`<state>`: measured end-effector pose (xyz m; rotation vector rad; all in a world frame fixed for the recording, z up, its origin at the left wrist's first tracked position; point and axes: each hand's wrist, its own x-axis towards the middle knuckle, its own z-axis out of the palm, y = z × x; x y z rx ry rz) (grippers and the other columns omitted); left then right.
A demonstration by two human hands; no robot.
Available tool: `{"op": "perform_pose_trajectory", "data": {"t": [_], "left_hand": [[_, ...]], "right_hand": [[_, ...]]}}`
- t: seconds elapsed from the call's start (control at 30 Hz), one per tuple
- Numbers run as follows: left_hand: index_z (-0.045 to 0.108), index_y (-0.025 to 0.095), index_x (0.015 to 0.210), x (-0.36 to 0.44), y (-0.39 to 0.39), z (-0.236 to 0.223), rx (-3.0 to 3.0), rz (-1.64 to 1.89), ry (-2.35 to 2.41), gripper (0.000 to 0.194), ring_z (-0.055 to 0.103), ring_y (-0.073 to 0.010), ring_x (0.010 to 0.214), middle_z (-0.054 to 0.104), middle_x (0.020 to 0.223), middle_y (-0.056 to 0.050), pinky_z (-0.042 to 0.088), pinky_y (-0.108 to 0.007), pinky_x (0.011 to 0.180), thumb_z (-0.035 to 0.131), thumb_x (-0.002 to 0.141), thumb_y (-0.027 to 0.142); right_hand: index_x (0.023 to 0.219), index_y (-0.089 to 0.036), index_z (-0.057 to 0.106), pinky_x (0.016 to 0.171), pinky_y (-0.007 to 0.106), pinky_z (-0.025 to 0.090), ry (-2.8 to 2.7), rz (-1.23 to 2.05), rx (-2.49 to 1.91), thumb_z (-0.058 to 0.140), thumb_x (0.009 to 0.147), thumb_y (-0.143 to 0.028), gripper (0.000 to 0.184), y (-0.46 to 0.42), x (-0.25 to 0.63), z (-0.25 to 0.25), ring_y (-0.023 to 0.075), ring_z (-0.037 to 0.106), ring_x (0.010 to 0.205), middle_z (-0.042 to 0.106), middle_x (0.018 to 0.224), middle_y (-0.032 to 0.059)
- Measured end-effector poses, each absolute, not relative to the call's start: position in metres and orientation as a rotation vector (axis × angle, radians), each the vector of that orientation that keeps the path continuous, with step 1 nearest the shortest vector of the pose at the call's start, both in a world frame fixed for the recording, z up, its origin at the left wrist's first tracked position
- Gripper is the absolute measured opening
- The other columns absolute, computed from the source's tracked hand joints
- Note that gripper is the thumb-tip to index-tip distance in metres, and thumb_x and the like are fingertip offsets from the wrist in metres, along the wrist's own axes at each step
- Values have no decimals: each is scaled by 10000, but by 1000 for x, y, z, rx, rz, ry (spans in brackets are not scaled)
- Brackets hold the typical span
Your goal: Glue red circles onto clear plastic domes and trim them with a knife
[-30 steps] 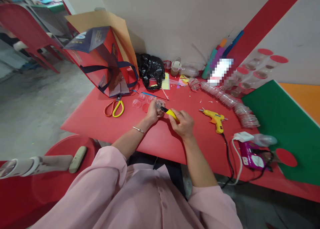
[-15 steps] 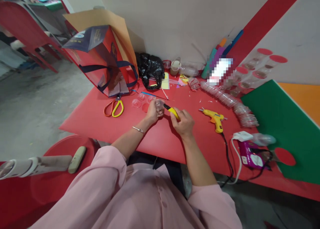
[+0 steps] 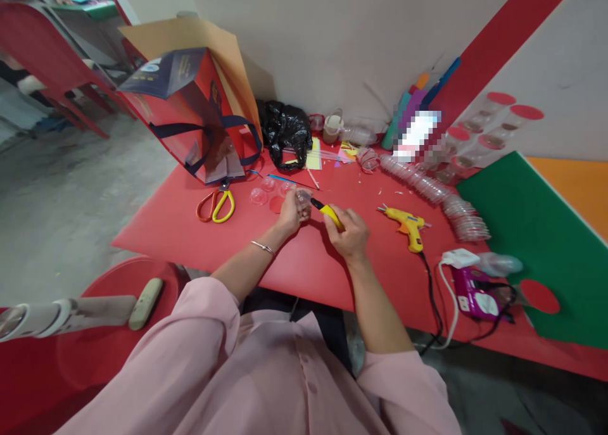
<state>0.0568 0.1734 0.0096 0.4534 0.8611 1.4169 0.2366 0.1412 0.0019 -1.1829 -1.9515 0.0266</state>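
Observation:
My left hand point(image 3: 293, 213), a bracelet on its wrist, is closed around a small clear plastic cup or dome point(image 3: 303, 198) over the red table. In my right hand point(image 3: 349, 232) is a yellow-and-black utility knife point(image 3: 331, 215), its black front end pointing at the clear cup and close to it or touching it; the blade cannot be made out. Several clear plastic domes point(image 3: 259, 196) and a red disc point(image 3: 276, 204) lie just beyond my left hand. A thin blue stick point(image 3: 277, 178) rests behind them.
Scissors point(image 3: 221, 204) lie left, before a red gift bag point(image 3: 190, 118) and a black plastic bag point(image 3: 287, 131). Rightward are a yellow glue gun point(image 3: 406, 225) with a cord, a row of stacked clear cups point(image 3: 427, 185), a purple box point(image 3: 479, 296) and a green board point(image 3: 546, 251).
Both hands stay nearly in place, still holding the clear cup and the utility knife. The knife's tilt differs very slightly; nothing on the table has moved.

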Motion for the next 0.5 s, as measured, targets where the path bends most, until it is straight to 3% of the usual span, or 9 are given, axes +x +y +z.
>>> {"op": "perform_pose_trajectory", "data": {"t": [0.17,0.5], "left_hand": [[624,178,859,58,174,8,494,1447,878,638,302,-59,348,511,593,31,159,-203,354,446,925,786],[634,181,847,58,173,9,457,1443,855,629,323,-55,355,539,616,21,156,-197,360,521,888,798]], "right_hand": [[1273,-219,747,808,314,521,-1999,57,-1134,599,1013,-449,377,139,235,3,200,684,871,752,960,69],[1269,-220,747,814,316,523,-1997,75,-1132,591,1019,-449,373,139,235,4,201,686,870,756,960,69]]}}
